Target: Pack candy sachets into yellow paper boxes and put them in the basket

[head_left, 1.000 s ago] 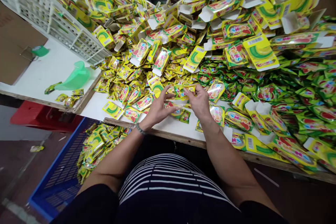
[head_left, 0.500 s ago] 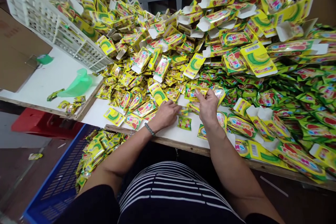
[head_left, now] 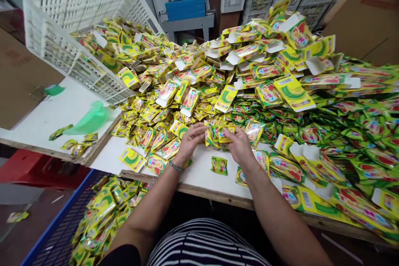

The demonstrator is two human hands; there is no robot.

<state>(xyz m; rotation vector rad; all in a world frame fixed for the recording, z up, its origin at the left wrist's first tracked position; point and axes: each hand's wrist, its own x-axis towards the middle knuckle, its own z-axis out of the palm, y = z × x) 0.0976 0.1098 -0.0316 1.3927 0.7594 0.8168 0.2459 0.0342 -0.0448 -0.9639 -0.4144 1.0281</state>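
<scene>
Head view: yellow packets [head_left: 225, 134] are just beyond the lone green packet [head_left: 219, 166], pinched by the right hand [head_left: 240, 145]; the left hand [head_left: 190, 142] has risen from beside that packet to their left end, its grip unclear, apparently making this two-handed work.

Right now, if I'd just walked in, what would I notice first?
Probably the big heap of yellow cartons across the middle and back of the table, reaching into the white crate at left. Shiny green packets pile up on the right. In the middle, the right hand pinches a yellow packet.
</scene>
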